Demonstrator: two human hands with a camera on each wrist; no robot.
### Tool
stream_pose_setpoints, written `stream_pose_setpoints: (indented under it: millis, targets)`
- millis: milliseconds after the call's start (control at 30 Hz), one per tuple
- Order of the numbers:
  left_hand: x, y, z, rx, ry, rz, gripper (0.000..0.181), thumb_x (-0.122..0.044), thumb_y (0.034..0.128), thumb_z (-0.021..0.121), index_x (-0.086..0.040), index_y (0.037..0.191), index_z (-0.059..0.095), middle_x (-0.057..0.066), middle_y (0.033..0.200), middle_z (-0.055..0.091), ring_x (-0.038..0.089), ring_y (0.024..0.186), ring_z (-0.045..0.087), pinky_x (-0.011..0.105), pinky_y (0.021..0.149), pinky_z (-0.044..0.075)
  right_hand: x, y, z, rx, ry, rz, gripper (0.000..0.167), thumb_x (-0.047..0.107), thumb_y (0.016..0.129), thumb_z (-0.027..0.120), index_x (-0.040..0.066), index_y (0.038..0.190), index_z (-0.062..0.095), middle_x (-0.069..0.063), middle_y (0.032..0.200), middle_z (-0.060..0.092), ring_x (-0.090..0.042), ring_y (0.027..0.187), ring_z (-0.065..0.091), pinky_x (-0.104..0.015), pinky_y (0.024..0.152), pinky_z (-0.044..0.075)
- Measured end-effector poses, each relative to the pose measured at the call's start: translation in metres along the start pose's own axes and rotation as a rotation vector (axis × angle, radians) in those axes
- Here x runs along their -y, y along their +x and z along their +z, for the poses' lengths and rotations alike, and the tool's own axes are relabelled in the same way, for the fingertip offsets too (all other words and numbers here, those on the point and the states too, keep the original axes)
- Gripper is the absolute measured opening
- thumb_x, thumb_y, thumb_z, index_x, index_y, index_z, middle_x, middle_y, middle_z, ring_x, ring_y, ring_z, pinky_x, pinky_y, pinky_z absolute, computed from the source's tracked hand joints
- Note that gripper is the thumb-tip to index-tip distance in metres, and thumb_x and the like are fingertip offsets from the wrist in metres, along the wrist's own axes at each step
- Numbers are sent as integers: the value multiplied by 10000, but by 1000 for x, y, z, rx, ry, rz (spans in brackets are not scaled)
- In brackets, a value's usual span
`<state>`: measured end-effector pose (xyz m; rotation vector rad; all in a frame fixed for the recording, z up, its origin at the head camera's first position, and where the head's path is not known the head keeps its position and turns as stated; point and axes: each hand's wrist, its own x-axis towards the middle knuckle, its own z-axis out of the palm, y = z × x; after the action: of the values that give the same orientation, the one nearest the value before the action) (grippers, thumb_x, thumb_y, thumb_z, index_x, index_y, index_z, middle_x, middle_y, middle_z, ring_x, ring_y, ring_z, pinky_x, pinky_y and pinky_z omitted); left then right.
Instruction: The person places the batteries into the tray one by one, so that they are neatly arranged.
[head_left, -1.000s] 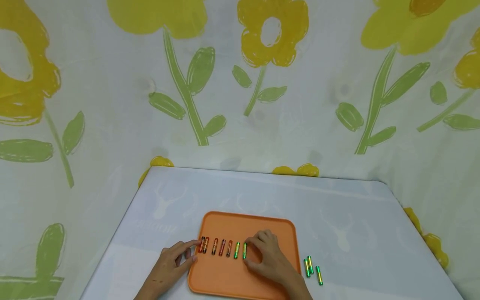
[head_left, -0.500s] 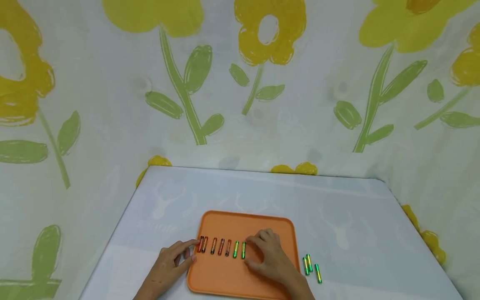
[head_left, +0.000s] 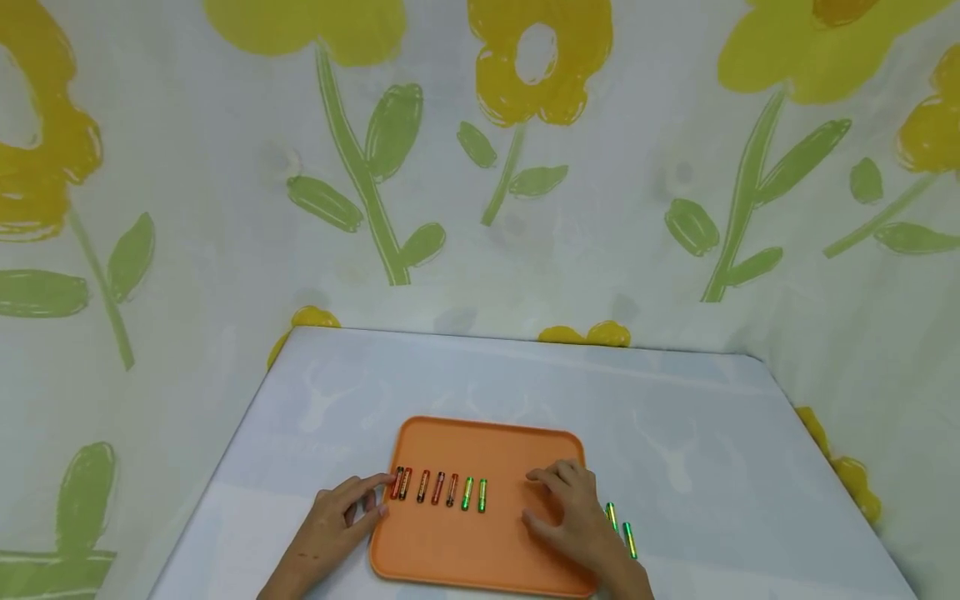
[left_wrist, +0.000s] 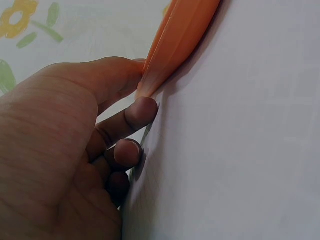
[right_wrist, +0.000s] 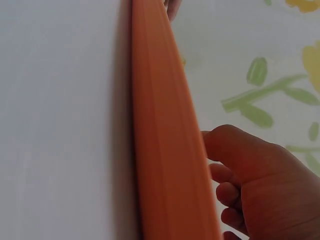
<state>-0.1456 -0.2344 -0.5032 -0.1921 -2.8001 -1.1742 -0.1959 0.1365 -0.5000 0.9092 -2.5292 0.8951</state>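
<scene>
On the orange tray (head_left: pixel 480 550) several small batteries stand in a row. The red-and-black batteries (head_left: pixel 423 486) are at the left, and two green-and-yellow ones (head_left: pixel 475 495) end the row. My left hand (head_left: pixel 333 525) is at the tray's left rim, its index fingertip by the leftmost battery; whether it touches the battery or only the rim I cannot tell. In the left wrist view, its fingers (left_wrist: pixel 142 111) rest at the tray's outer side. My right hand (head_left: pixel 573 517) hovers over the right part of the tray, thumb and fingers spread apart, nothing between them.
Loose green batteries (head_left: pixel 629 540) lie on the white tabletop (head_left: pixel 720 500) right of the tray, partly hidden by my right hand. A flower-patterned cloth (head_left: pixel 600 208) hangs behind the table's far edge.
My right hand has let go of the rightmost green battery in the row and moved right, away from it. The left hand keeps its place at the tray's left rim.
</scene>
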Motion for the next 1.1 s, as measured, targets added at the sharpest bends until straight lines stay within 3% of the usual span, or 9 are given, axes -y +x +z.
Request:
stream_pose_setpoints:
  millis: [167,333,633,900,1100]
  targets:
    - [2,-1,0,6,5,-10,418,-248,878,789,-353,1266,676,-225,795,505,8,573,379,282,674,306,-13,-12,-9,-50,-12,-41,457,163,739,881,136,1151,685,69,1030,545,-110,980,403,-340,830,247]
    - [2,0,-1,11,4,-22,404,-291,882,780,-362,1265,673,-227,791,508,10,573,380,289,689,301,-24,-24,-18,-43,-12,1,459,165,744,879,150,1158,680,92,1057,552,-109,1008,400,-307,850,240]
    - [0,0,-2,16,-3,-5,396,-309,896,762,-377,1273,660,-230,796,500,11,586,377,297,696,294,-31,-37,-34,-81,-47,34,464,130,708,899,120,1130,707,88,964,543,-109,945,389,-349,803,253]
    - [-1,-3,-2,-24,-14,53,385,-257,890,773,-307,1261,682,-228,799,500,-3,570,359,280,652,298,-40,-49,-40,-71,-69,88,472,167,696,917,149,1115,700,112,898,496,-79,924,362,-297,801,215]
    - [-3,-2,-4,2,-38,4,368,-301,899,761,-357,1252,674,-217,796,507,18,572,362,290,652,299,-43,-53,-46,-47,-61,103,468,150,696,907,153,1113,694,129,908,494,-76,942,378,-316,801,240]
